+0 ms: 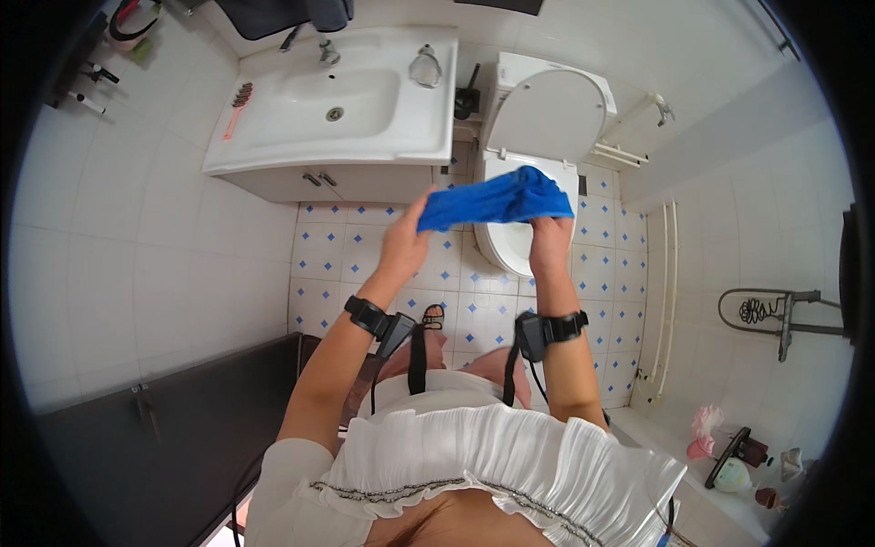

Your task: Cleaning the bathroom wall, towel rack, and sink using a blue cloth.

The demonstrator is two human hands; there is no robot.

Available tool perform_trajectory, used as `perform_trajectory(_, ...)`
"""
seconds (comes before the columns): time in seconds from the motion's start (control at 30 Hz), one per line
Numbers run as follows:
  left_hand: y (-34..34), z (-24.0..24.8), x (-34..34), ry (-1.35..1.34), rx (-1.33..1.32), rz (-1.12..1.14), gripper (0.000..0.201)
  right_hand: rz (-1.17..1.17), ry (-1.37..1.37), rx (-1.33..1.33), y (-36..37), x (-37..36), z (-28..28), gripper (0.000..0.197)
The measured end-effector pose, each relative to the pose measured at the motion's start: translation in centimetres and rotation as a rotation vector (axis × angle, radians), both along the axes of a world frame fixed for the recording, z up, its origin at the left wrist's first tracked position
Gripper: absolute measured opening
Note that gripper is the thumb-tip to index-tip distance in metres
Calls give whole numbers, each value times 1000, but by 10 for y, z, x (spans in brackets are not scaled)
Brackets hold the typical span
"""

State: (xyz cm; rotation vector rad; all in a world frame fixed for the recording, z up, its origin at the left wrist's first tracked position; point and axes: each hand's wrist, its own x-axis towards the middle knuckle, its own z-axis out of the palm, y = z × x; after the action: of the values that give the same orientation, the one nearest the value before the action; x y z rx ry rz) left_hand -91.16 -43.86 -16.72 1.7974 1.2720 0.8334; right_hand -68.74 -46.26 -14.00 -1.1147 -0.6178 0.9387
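A folded blue cloth (488, 202) is stretched between my two hands, in front of me and partly over the toilet bowl. My left hand (407, 239) grips its left end, fingers closed round the edge. At the other end, my right hand (549, 244) is closed on the lower right corner, where the cloth bunches up. Behind the cloth, the white toilet (501, 244) has its lid (554, 114) raised. Each wrist wears a black strapped device.
Left of the toilet is a white washbasin (273, 150) with a faucet (328, 53), a pink hairbrush (239, 111) and a clear bottle (425, 68). A toilet brush (467, 98) stands between them. Pipes (670, 292) run along the right wall. Bottles (732, 474) crowd a ledge at lower right.
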Motion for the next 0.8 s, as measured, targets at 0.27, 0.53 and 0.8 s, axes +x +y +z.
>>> perform_trajectory(0.27, 118, 17, -67, 65, 245, 194, 45, -63, -1079, -26, 144, -79, 9, 12)
perform_trajectory(0.53, 196, -85, -57, 605, -75, -161, 68, 377, -1737, -236, 221, -96, -125, 37)
perform_trajectory(0.8, 207, -158, -67, 422, -5, -334, 60, 604, -1603, -177, 255, -98, -176, 37)
